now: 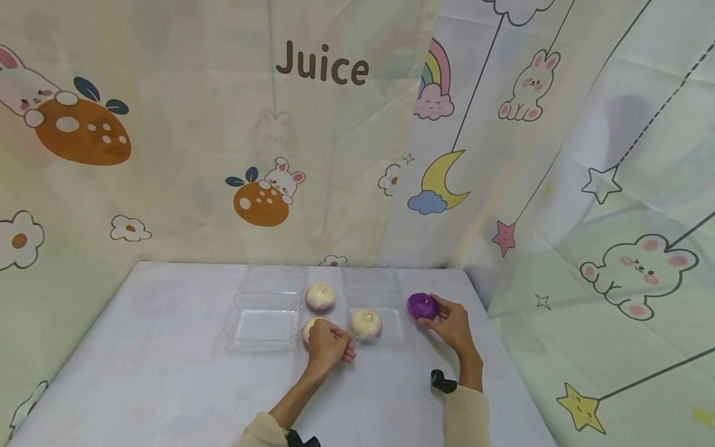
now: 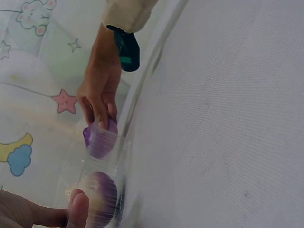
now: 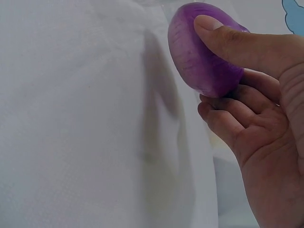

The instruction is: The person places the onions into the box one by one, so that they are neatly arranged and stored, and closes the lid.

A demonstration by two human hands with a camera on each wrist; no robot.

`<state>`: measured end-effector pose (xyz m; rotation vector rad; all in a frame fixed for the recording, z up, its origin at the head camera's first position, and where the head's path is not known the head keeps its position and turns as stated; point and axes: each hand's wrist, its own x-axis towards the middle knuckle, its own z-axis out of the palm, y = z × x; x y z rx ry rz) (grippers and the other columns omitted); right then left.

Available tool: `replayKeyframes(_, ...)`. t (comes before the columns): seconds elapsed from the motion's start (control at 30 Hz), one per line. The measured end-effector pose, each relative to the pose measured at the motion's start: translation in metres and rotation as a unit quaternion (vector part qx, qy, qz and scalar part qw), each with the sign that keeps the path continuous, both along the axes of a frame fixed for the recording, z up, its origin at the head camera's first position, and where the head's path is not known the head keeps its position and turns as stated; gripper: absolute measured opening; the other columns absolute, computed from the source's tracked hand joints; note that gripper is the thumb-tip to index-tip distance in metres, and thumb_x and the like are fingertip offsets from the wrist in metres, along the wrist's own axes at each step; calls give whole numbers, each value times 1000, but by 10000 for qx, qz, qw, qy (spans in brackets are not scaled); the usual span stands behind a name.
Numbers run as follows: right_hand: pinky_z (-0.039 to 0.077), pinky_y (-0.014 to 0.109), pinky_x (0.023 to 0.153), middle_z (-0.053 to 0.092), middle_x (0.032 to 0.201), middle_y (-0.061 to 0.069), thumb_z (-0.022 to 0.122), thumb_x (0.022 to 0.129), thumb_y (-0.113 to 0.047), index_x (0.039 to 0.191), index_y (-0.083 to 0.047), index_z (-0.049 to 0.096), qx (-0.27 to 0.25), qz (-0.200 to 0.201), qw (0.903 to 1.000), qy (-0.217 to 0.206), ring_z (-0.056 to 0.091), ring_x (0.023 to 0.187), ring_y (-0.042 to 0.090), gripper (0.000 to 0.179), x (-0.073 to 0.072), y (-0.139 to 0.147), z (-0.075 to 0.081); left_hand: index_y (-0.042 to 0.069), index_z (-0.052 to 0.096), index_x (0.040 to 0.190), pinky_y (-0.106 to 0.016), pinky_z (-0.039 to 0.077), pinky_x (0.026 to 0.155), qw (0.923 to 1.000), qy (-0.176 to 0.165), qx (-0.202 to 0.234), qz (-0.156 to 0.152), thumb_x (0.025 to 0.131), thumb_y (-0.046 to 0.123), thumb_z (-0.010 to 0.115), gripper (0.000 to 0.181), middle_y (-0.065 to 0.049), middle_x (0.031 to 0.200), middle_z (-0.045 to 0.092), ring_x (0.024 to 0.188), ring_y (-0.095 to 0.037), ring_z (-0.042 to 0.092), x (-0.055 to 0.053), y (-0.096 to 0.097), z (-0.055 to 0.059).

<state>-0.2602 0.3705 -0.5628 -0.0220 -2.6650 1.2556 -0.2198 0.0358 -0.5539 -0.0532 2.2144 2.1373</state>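
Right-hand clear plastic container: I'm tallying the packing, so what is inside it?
The container holds one cream-and-purple bulb, at left in the head view; no other shows. The floor beneath the bulb is covered.

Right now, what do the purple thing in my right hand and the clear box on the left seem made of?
The purple thing looks like glossy plastic or rubber, as it catches bright highlights; I can't tell which. The clear box seems thin, shiny plastic: the tabletop shows through and its edges glint.
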Motion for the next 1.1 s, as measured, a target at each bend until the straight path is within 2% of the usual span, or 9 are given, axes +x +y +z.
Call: replayKeyframes(1.1,55,54,113,64,146,30,95,86,-20,153,6,57,17,-79,9999,105,64,137,46,81,3,1,11,-18,72,86,-36,65,49,10000,17,18,-36,95,-9,71,13,-18,62,74,47,-20,73,0,-1,1)
